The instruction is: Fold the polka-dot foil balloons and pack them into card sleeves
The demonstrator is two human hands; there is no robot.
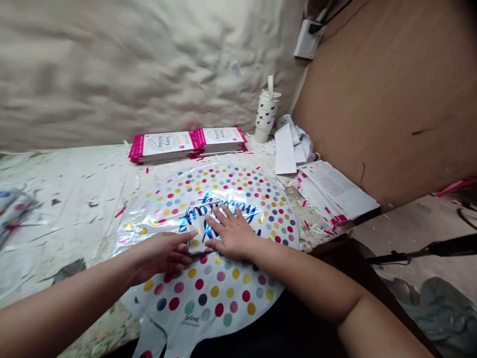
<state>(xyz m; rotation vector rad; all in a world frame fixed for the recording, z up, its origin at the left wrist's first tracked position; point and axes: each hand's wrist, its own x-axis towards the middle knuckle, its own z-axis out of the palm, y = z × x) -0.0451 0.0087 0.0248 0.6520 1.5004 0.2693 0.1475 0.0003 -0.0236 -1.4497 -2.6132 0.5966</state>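
A flat, uninflated foil balloon [219, 286] lies in front of me, white with multicoloured dots and shiny blue lettering that reads upside down from here. Its tail hangs toward me past the table's front edge. My right hand [233, 234] rests flat on the balloon's middle, fingers spread over the lettering. Just left of it, my left hand [164, 256] has its thumb above and curled fingers below a raised fold of the foil, gripping it. The fold partly hides the lettering.
Two stacks of pink-and-white printed packets [167, 144] sit at the back. Right of them stand a white tumbler [266, 114] and loose white papers [286, 149]. A pile of printed cards [337, 189] lies at the right edge. Another dotted foil item [15, 209] is far left. Scraps litter the table [82, 174].
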